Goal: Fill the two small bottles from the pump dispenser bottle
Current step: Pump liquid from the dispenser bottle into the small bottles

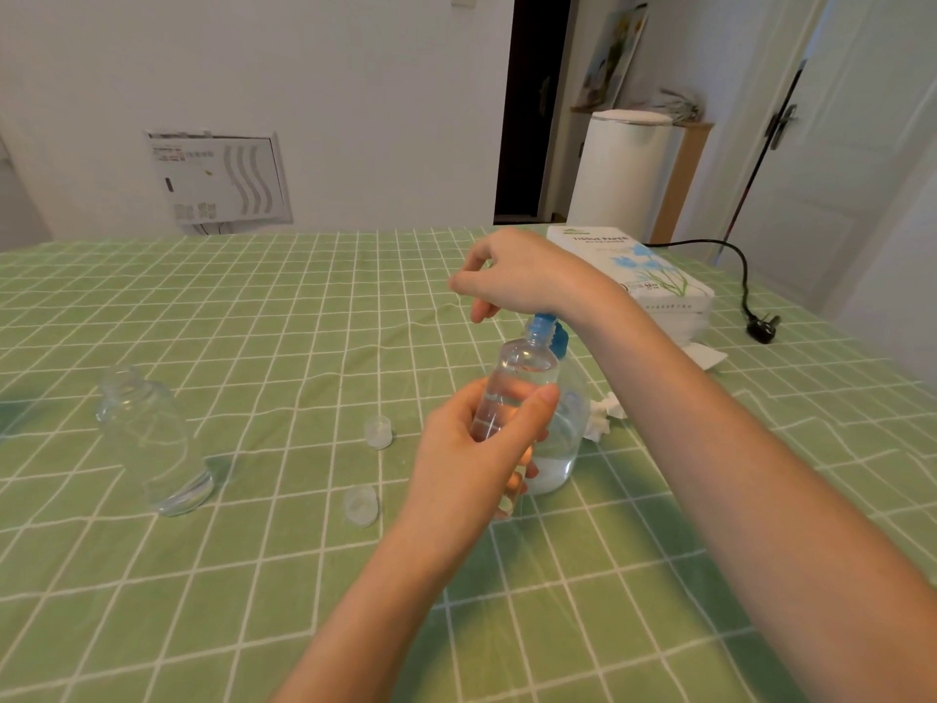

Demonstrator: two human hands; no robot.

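Note:
My left hand (476, 449) grips a small clear bottle (517, 383), holding it tilted with its open neck under the blue pump head (550, 332). The pump dispenser bottle (560, 454) stands right behind it, clear with liquid in its lower part. My right hand (517, 276) rests on top of the blue pump, fingers loosely curled. The held bottle looks mostly full of clear liquid. A second small clear bottle (152, 443) stands upright and uncapped at the left. Two clear caps (378, 431) (361, 505) lie on the cloth between the bottles.
A green checked tablecloth (253, 322) covers the table. A tissue paper pack (639, 276) lies at the back right, with crumpled tissue (603, 413) beside the pump bottle. A black cable with a plug (760, 327) lies at the far right.

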